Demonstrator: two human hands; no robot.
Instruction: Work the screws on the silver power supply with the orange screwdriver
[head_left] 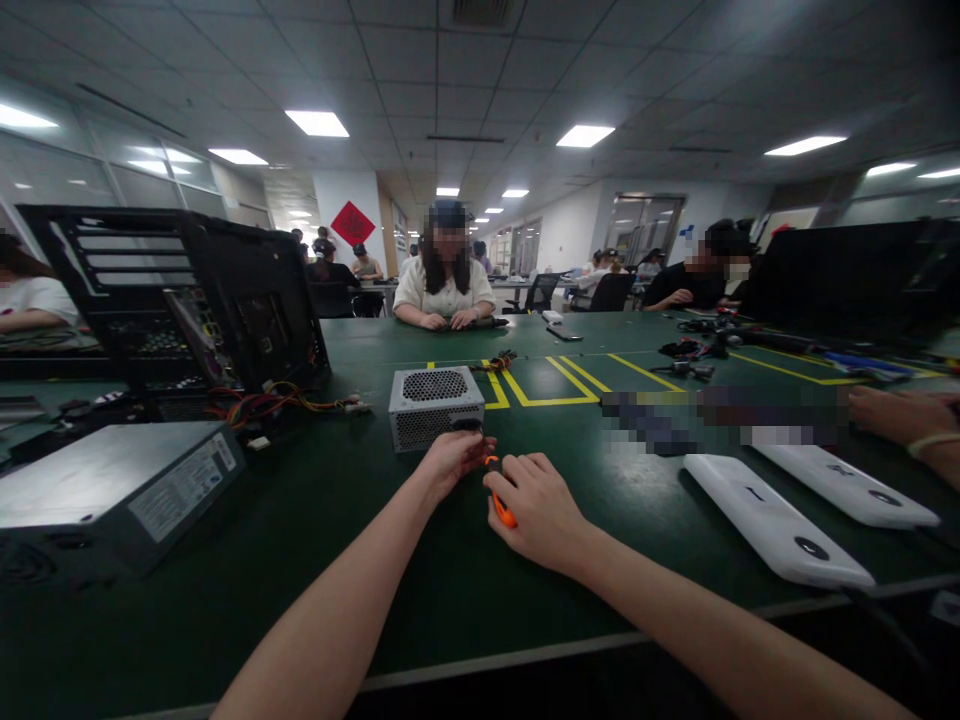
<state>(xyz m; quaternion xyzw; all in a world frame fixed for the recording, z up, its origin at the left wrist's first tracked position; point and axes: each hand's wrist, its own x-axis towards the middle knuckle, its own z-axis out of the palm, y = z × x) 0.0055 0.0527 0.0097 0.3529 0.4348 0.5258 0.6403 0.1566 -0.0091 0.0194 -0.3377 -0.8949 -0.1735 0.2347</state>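
Observation:
A small grey metal power supply with perforated sides sits on the green table in front of me. My left hand is at its near right corner, fingers curled together; what they pinch, if anything, is too small to make out. Just to the right, my right hand is closed around an orange-and-black handled tool. Most of that tool is hidden by the fingers, so its kind is unclear. Its upper end lies close to my left fingertips. A bundle of cables shows behind the power supply.
On the left lie a larger power supply and an open black computer case with loose wires. Two white oblong devices lie at right. Yellow tape marks the table. A person sits opposite; another person's hand is at right.

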